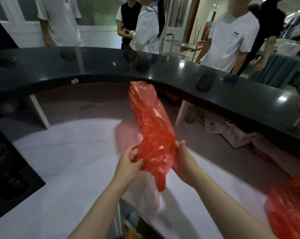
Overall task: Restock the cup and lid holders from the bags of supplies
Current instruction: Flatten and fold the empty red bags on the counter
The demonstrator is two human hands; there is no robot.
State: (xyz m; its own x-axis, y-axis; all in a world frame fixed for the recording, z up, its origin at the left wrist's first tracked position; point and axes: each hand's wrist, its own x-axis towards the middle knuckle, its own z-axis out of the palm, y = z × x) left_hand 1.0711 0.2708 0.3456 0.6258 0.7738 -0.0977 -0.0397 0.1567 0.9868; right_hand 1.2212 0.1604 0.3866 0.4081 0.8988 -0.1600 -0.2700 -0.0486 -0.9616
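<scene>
A long red translucent plastic bag point(152, 128) is held up above the white counter point(73, 161), its far end pointing toward the dark raised ledge. My left hand point(128, 164) pinches the bag's lower left edge with curled fingers. On the bag's lower right side, my right hand point(183, 163) grips it, thumb up along the plastic. The bag's contents are hidden by the crumpled plastic. A second red bag point(290, 209) lies at the right edge of the view.
A curved glossy black ledge point(111, 66) runs across behind the counter. Several people stand beyond it. A black holder or machine point(6, 169) sits at the left. Cardboard boxes point(228, 130) lie under the ledge on the right.
</scene>
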